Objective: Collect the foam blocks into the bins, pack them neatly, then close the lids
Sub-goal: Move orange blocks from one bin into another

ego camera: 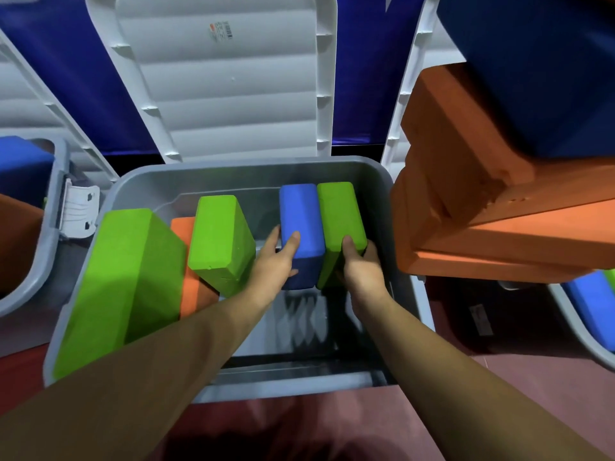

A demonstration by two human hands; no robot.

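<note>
Blue block [301, 211] and green block [339, 207] were stood side by side, touching, in the bin's [253, 163] right rear, long axes pointed away from the person. Blue was gripped by the left hand [273, 264], green by the right hand [361, 271], thumbs laid on top.

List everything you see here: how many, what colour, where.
Grey plastic bin: one, centre.
White ribbed lid: one, open behind it.
Green foam blocks: three, in the bin, left, middle, right.
Blue foam block: one, beside the right green one.
Orange foam block: one, between left greens.
Orange foam stack: several blocks, right, dark blue block on top.
Side bins: two, grey, frame edges.
Left hand: grips the blue foam block.
Right hand: grips the right green block.
</note>
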